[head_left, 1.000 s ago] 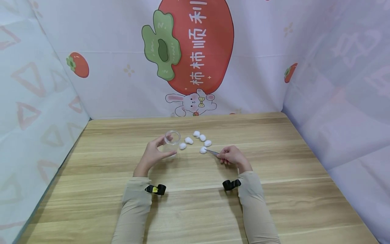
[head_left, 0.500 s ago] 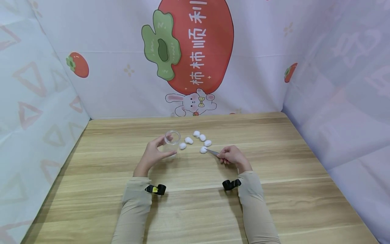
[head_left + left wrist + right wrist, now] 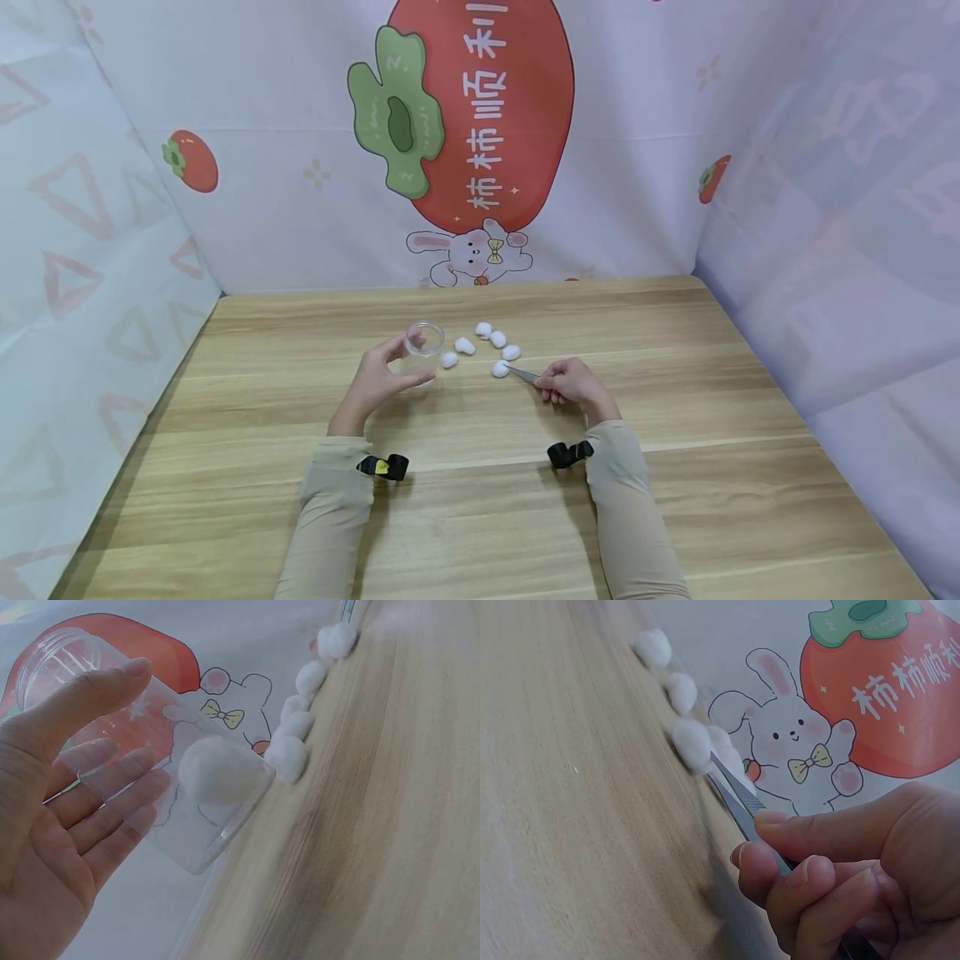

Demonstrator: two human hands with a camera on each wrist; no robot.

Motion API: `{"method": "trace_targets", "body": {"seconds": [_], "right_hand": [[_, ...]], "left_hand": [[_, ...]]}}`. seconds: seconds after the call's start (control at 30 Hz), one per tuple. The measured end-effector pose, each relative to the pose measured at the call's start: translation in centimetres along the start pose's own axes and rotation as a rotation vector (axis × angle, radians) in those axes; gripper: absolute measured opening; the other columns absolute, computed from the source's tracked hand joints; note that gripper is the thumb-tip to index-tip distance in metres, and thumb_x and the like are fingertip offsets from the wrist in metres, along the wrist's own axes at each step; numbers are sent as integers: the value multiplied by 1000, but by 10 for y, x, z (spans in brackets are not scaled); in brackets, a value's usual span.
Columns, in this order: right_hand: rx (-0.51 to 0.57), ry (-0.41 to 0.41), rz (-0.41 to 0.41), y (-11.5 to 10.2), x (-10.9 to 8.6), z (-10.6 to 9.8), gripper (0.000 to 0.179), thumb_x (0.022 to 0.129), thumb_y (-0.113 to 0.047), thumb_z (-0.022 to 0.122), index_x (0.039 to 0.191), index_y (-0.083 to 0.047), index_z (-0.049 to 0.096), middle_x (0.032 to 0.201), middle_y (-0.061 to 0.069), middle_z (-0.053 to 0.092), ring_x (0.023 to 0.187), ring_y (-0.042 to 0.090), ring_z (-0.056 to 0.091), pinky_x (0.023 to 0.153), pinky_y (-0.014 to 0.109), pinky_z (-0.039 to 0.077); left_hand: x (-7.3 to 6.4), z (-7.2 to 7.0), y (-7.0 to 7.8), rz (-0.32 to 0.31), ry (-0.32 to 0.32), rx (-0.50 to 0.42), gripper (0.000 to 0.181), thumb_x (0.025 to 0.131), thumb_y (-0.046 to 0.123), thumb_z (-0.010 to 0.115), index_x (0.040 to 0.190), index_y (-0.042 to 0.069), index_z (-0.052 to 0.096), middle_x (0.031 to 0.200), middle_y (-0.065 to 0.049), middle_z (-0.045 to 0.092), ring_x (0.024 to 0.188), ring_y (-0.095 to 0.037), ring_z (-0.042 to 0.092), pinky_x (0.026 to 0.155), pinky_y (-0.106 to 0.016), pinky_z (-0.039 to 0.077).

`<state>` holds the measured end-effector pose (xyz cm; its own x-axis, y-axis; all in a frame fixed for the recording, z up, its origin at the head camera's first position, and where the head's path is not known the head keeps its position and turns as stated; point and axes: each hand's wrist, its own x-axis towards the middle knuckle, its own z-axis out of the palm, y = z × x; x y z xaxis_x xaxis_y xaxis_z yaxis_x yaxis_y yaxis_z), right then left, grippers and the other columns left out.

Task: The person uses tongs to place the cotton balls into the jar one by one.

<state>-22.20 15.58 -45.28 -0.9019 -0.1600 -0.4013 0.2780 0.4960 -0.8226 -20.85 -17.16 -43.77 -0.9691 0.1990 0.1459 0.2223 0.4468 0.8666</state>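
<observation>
My left hand [image 3: 381, 375] holds an upright clear jar [image 3: 422, 358] between thumb and fingers, its mouth uncovered. Through the wall in the left wrist view, a cotton ball [image 3: 216, 769] shows near the base, apparently inside. Thumb and fingers of my right hand [image 3: 832, 862] pinch metal tweezers [image 3: 739, 796]. Their slightly spread tips are at the nearest loose cotton ball [image 3: 691, 745], which lies on the table; whether they squeeze it I cannot tell. More cotton balls [image 3: 465, 345] form a loose arc between the hands, one of them close beside the jar.
A wooden table [image 3: 465, 517] carries everything. Behind it hangs a printed cloth [image 3: 315, 225] with a persimmon and a rabbit, and pale cloth closes both sides. Small black wrist cameras [image 3: 384, 467] sit on both sleeves.
Both hands, the jar and the cotton balls keep their places. The tweezers' tips stay at the same cotton ball, with at most a slight shift in how the blades show.
</observation>
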Motion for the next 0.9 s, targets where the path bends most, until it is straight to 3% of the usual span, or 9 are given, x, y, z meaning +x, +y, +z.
{"method": "trace_targets", "body": {"seconds": [0.53,0.9], "right_hand": [[-44,4,-12,2,2,0,15,94,-12,61,88,2,65,59,-5,60,49,5,46,48,17,40],[4,21,6,-2,0,-1,13,93,-9,61,88,2,63,58,-4,59,49,5,46,48,17,40]], "left_hand": [[1,2,-4,14,4,-7,66,74,19,83,132,5,55,126,-21,64,121,-39,59,109,-54,42],[2,2,-3,17,5,-12,66,73,18,84,132,5,56,126,-21,64,121,-38,59,109,-52,43]]}}
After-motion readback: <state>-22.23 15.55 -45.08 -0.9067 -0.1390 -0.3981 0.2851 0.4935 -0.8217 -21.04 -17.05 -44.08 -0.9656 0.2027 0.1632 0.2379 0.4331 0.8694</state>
